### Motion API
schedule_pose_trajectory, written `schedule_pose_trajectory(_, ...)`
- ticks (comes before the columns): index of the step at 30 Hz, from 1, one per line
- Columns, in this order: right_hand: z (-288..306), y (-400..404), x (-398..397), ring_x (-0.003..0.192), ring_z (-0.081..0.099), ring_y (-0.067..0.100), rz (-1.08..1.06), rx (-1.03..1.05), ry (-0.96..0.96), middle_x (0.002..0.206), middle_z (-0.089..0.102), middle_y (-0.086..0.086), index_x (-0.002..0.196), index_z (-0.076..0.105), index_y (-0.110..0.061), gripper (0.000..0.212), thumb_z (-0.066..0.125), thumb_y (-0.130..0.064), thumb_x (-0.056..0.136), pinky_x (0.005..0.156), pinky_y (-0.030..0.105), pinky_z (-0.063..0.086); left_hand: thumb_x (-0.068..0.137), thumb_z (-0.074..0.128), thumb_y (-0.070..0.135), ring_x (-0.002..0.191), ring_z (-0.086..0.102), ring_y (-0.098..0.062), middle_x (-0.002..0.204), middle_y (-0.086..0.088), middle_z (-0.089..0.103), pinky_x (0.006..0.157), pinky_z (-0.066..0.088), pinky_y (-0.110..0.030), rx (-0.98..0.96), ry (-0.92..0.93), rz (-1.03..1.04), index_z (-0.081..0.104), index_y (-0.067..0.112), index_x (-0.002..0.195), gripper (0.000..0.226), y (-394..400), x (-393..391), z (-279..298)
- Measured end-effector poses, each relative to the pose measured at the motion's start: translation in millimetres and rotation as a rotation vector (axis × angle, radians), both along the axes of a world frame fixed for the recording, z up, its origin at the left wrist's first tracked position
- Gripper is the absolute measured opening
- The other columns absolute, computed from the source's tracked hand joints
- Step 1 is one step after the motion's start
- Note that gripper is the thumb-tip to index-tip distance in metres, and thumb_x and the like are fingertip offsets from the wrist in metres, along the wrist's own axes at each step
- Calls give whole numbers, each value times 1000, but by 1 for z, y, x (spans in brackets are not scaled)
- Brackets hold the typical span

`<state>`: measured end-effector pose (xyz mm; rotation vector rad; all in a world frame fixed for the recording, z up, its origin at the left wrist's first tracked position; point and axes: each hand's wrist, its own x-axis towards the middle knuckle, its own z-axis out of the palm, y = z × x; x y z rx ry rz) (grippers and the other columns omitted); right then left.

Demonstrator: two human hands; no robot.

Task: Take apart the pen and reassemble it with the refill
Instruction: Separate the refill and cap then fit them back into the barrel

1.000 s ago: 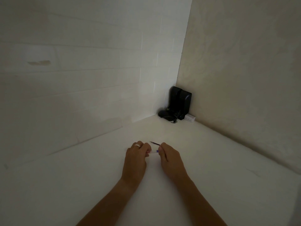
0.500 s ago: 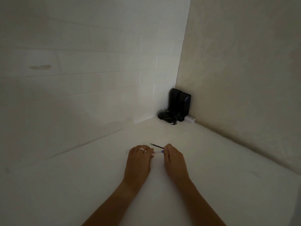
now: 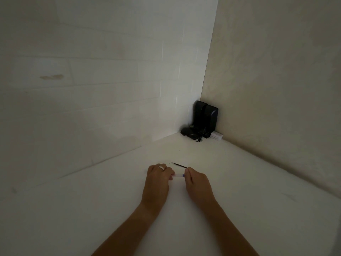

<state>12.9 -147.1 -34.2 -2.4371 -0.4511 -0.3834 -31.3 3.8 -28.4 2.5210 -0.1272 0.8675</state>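
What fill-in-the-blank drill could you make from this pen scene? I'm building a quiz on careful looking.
1. The clear pen barrel is held at its two ends by ____ hands.
2. The ring is worn on the ____ hand.
3. The thin dark refill lies on the white table just beyond the ____ hand.
4. The black device stands in the far ____ where the walls meet.

Missing words: both; left; right; corner
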Motion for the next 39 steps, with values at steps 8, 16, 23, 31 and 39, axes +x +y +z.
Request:
schedule_pose_trajectory(8, -1, 6, -9, 63, 44, 14, -91, -50, -102, 72, 45, -8, 81, 42, -21, 21, 36, -26, 101, 58, 26, 34, 70, 73, -6, 79, 53, -16, 77, 6, 61, 71, 42, -23, -36, 37, 5, 68, 21, 80, 29, -2, 0, -3)
schedule_pose_trajectory(16, -14, 4, -3, 87, 60, 13, 126, -75, -332, 99, 70, -6, 112, 63, -23, 26, 57, -10, 90, 77, 23, 38, 75, 76, 4, 103, 58, -16, 101, 4, 67, 101, 35, -19, -113, -59, -74, 69, 21, 103, 33, 6, 8, -5)
schedule_pose_trajectory(23, -6, -2, -1, 74, 58, 21, -190, 66, -253, 84, 63, -2, 103, 59, -23, 19, 49, -8, 98, 69, 38, 51, 86, 71, 14, 113, 56, -32, 120, -14, 64, 95, 50, -46, -126, 57, 107, 62, 10, 127, 42, 47, 26, -19)
schedule_pose_trajectory(31, -11, -4, 1, 81, 57, 19, -183, 86, -190, 88, 64, -2, 102, 61, -20, 15, 47, -14, 99, 73, 33, 50, 76, 64, -13, 82, 52, -17, 81, 1, 61, 64, 34, -15, -216, 129, 112, 72, 15, 80, 29, 43, 25, -17)
schedule_pose_trajectory(39, -12, -5, 4, 86, 58, 17, -135, 125, -150, 92, 63, -3, 103, 62, -22, 16, 48, -14, 98, 76, 33, 51, 76, 73, -6, 80, 51, -15, 78, 3, 58, 61, 34, -15, -241, 114, 132, 66, 17, 74, 24, 46, 17, -11)
